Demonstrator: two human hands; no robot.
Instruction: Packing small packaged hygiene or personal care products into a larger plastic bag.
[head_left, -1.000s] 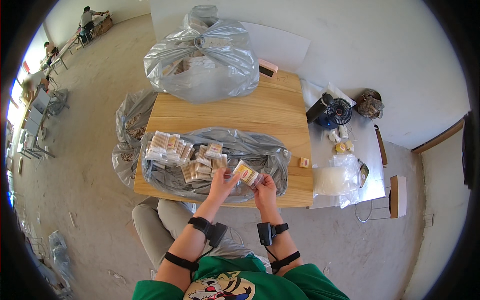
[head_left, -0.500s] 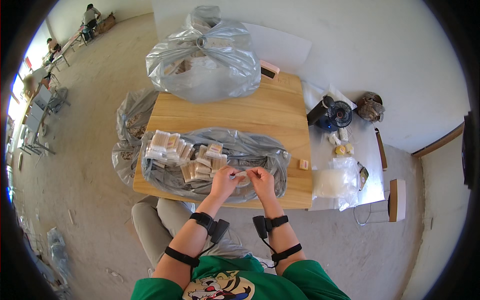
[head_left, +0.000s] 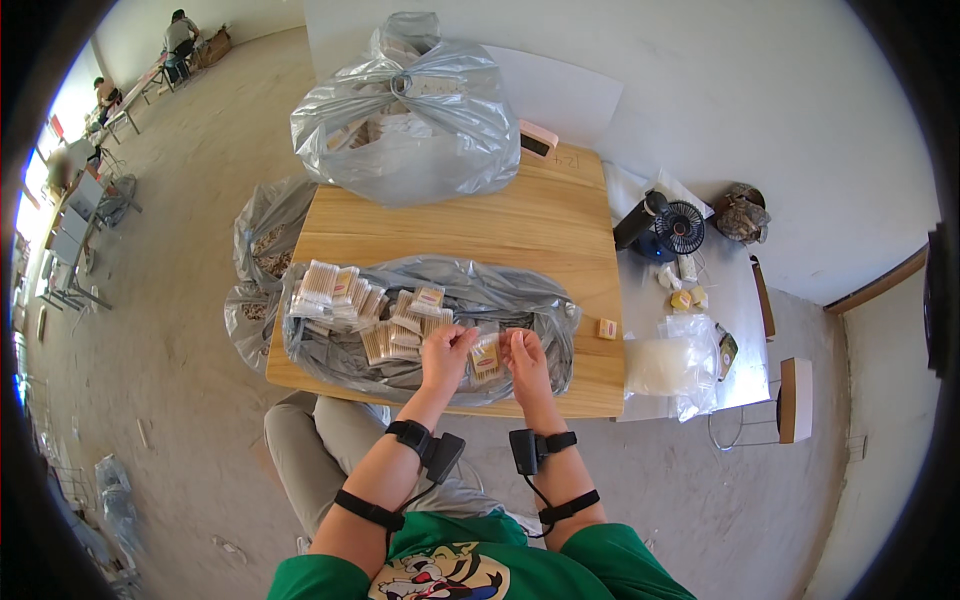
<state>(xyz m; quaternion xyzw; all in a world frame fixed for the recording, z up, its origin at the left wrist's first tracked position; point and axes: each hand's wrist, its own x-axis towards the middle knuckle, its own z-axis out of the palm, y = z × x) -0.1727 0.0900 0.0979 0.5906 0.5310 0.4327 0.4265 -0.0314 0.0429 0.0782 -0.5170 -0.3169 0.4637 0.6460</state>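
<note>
Between my hands hangs a clear plastic packet (head_left: 486, 358) with thin tan sticks, apparently cotton swabs, and a yellow label card inside. My left hand (head_left: 446, 358) pinches its upper left corner. At the upper right corner, the fingers of my right hand (head_left: 527, 362) are closed on the plastic. Both hands are over a grey plastic bag (head_left: 545, 300) spread open on the wooden table. Left of my hands, a pile of similar swab packets (head_left: 345, 290) lies on that bag, some with yellow cards showing.
A large tied plastic bag (head_left: 410, 130) stands at the table's far side. A small stack of yellow cards (head_left: 607, 328) lies near the right edge. On the side table are a black fan (head_left: 680, 228) and clear plastic bags (head_left: 672, 365). Other people sit far left.
The packet has turned upright, so its sticks and yellow card now face up into view. My hands have moved slightly up and apart, holding its top corners.
</note>
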